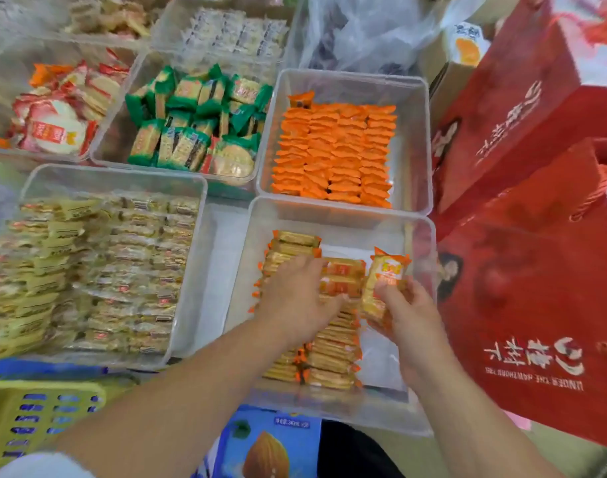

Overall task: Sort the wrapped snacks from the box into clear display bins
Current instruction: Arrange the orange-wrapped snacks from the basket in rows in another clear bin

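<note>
The far bins (412, 132) look stocked. The near bin (428, 232) is about half filled, with room on its right. The left hand (295, 298) lies spread on its rows, and the right hand (410, 319) pinches one packet (381, 277) just above them.

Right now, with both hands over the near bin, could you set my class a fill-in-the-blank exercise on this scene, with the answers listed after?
1. The raised snack packet is held by the person's ____ hand.
2. The far bin, directly beyond the near bin, holds tidy rows of ____ packets.
3. The middle bin, left of the far bin, holds mostly ____ packets.
4. The gift bags on the right are ____.

Answers: right; orange; green; red
</note>
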Motion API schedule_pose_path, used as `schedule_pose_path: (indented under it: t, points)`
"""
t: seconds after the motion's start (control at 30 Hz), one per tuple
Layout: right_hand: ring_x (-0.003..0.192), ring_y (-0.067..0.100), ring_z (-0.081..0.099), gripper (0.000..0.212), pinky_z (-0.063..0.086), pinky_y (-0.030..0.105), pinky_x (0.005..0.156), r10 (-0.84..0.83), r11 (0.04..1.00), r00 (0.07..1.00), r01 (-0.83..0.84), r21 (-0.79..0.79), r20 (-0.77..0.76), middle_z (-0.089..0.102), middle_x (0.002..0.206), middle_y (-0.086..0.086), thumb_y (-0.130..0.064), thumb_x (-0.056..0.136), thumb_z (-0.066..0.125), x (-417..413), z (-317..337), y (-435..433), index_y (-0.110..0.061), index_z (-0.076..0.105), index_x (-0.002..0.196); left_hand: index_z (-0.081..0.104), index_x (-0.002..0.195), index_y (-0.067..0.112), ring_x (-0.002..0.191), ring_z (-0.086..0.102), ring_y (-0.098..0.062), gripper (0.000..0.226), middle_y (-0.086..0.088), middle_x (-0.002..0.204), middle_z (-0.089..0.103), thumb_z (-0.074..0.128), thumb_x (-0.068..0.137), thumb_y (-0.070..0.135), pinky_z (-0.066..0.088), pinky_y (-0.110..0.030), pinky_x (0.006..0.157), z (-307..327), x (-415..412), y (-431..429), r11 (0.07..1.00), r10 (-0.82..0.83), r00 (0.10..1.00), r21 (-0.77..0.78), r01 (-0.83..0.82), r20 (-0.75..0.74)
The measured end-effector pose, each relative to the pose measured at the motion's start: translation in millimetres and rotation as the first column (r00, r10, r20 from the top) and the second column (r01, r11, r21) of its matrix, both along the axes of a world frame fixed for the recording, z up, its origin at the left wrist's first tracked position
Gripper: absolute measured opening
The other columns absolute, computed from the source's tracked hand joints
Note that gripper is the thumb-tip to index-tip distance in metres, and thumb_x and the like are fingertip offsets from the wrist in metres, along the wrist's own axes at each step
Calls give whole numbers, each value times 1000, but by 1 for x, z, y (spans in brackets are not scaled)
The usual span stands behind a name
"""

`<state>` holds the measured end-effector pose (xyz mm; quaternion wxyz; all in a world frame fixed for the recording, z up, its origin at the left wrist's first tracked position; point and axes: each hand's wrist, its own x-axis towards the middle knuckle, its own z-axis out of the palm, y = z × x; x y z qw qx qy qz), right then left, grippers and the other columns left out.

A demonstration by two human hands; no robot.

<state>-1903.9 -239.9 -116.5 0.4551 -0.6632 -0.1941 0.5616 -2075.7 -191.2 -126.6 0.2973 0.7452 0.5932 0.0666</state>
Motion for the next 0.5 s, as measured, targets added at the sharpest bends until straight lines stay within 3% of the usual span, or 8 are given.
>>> schedule_pose_path:
  t: [0.1, 0.17, 0.27, 0.37, 0.5]
  points:
    - [92, 21, 75, 26, 59, 30, 69, 11, 1000, 1000, -12, 27, 26, 77, 105, 4, -12, 94, 65, 6, -6, -1, -23, 68, 118, 59, 130, 18, 124, 52, -27, 63, -3, 125, 59, 67, 84, 60, 38, -38, 104, -20, 17, 25, 972, -227, 969, 44, 232, -100]
    - [96, 23, 75, 26, 61, 37, 77, 6, 1000, 999, -7, 21, 41, 77, 105, 3, -13, 93, 65, 9, -11, -1, -23, 68, 117, 54, 136, 17, 131, 49, -27, 72, -4, 135, 55, 64, 82, 64, 36, -41, 110, -32, 26, 38, 941, -320, 926, 47, 335, -202]
    - [97, 21, 74, 32, 61, 39, 81, -2, 1000, 998, 1, 8, 59, 77, 105, 0, -25, 84, 70, 10, -16, 0, -27, 68, 116, 35, 154, 14, 147, 32, -31, 97, -9, 158, 38, 56, 81, 74, 22, -54, 120, -43, 34, 48, 919, -384, 857, -52, 391, -344]
    - [96, 17, 74, 41, 61, 35, 77, -25, 1000, 996, 25, 4, 88, 77, 104, -4, -35, 75, 72, 8, -19, 3, -32, 68, 115, 21, 160, 10, 148, 26, -34, 116, -10, 160, 34, 45, 75, 86, 21, -59, 120, -53, 37, 52, 888, -447, 777, -119, 443, -443]
    - [95, 9, 71, 51, 59, 41, 88, -18, 1000, 971, 17, 4, 239, 75, 103, -9, -42, 66, 72, 5, -19, 8, -35, 65, 116, 38, 151, 11, 135, 35, -32, 120, -8, 141, 47, 43, 67, 96, 22, -57, 116, -58, 35, 48, 843, -501, 703, -100, 529, -505]
